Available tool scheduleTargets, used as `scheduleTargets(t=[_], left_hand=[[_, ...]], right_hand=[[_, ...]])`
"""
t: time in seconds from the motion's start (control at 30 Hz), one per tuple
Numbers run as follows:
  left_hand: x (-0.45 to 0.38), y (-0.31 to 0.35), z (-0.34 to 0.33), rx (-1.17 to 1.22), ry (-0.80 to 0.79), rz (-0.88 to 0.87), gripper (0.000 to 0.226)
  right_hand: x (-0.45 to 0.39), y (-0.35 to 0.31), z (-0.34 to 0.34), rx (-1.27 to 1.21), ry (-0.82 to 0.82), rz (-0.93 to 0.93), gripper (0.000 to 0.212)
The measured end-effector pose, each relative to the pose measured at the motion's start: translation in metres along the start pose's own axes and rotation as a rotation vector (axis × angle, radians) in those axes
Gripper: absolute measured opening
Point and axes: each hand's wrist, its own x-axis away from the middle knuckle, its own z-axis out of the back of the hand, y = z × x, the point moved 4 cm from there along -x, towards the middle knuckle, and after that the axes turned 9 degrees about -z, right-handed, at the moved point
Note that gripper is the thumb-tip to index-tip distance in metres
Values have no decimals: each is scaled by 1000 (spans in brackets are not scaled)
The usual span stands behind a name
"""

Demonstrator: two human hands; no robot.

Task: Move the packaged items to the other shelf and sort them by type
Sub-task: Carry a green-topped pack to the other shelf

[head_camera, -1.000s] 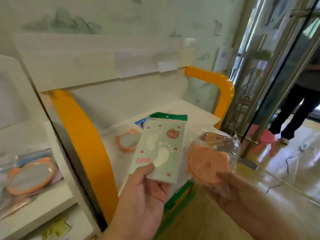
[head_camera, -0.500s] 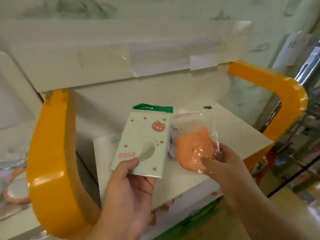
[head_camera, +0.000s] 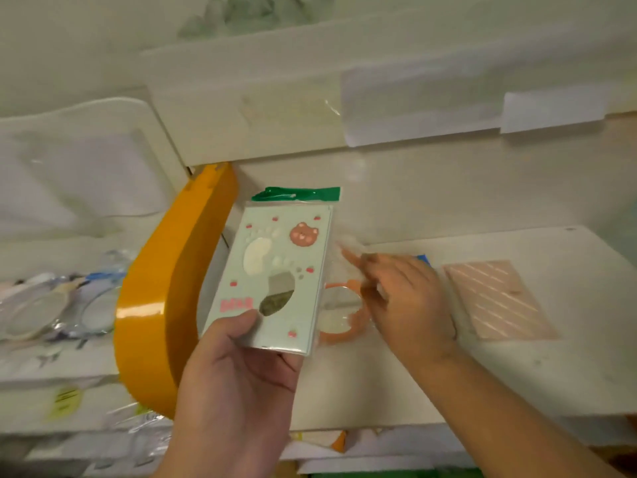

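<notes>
One green card pack with a bear and footprints (head_camera: 281,281), one bagged orange-rimmed mirror (head_camera: 339,313) and one pink striped pack (head_camera: 498,300); blurred bagged mirrors (head_camera: 51,310) at left, uncountable.

The card packet (head_camera: 275,277) is pale mint with a green top strip, a brown bear face, white footprints and small red dots. Right of it lies an orange-rimmed mirror (head_camera: 339,313) (its rim looks blurred), then a pink, white-striped packet (head_camera: 496,298). Left of it curves a yellow-orange post (head_camera: 155,305).

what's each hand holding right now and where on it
Left hand pinches the green card pack by its bottom edge. Right hand rests over the bagged orange mirror; grip unclear.
</notes>
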Motion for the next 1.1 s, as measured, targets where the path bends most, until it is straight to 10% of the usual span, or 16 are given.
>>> scheduleTargets(t=[0.27,0.47,1.1], left_hand=[[-1,-7,6,-26,80,-36,34],[-1,-12,10,-14,132,-27,32],[-8,-145,-35,14,-54,265,38]], right_hand=[[35,-11,-69,73,-513,73,11],[43,-15,-72,202,-862,132,54],[28,130,140,216,-487,-535,41]])
